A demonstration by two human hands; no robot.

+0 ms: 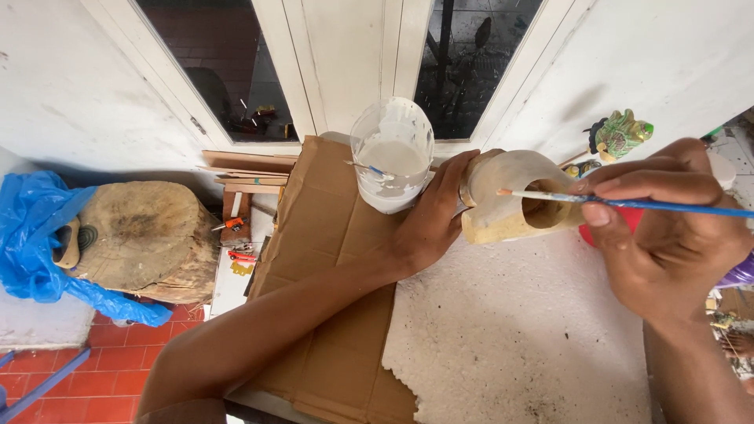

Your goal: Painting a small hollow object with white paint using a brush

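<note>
The right hand [667,228] has its fingers [620,188] pinched shut on a blue-handled paintbrush [628,202], tip at the mouth of a hollow carved wooden piece [510,196]. The left hand [432,224] wraps closed around that piece — held above the white foam sheet [510,330] on the counter. Just beside stands a cut plastic cup of white paint [393,165] on cardboard [330,235]; a tree stump [145,235] sits well apart — left.

A single camera, worn on the person's head, looks steeply down and forward over the bench [510,338] from close range. Both forearms enter from the bottom edge, the left hand [428,224] and right hand [667,228] filling the near field. The view faces a white wall [71,94] with dark windows [220,63] at the top, red floor tiles [118,369] at lower left.
</note>
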